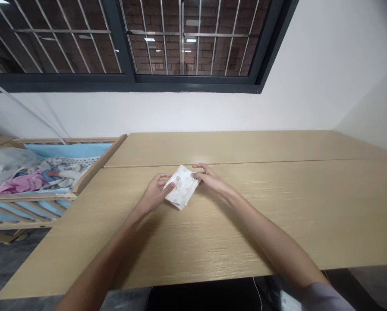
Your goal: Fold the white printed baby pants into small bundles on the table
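Note:
A small folded white cloth with a faint printed pattern point(182, 190) lies on the light wooden table point(277, 216), near its middle. My left hand point(156, 192) grips the cloth's left edge, thumb on top and fingers curled. My right hand point(209, 179) pinches the cloth's upper right edge with its fingertips. Both forearms reach in from the near edge of the table.
A wooden crib point(92, 166) stands against the table's left side, filled with several pink, blue and white clothes point(28, 177). A white wall and a barred window point(131, 39) lie beyond the table. A white cable point(257, 291) hangs below the near edge.

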